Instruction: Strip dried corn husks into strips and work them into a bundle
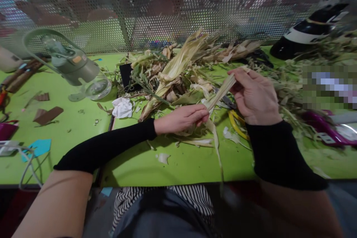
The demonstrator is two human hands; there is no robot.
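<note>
A pale corn husk strip is stretched slantwise between my two hands above the green tabletop. My left hand is closed round its lower end, and a thin strand dangles below. The upper end is pinched between the thumb and fingers of my right hand. Beyond my hands lies a heap of dried husks, with a long yellowish husk bundle on top. Yellow-handled pliers or cutters lie partly hidden under my right hand.
A perforated metal screen stands along the back. At left is a clear bottle with a grey-green lid; a crumpled white tissue lies nearer. A black bottle leans at back right, above a purple object.
</note>
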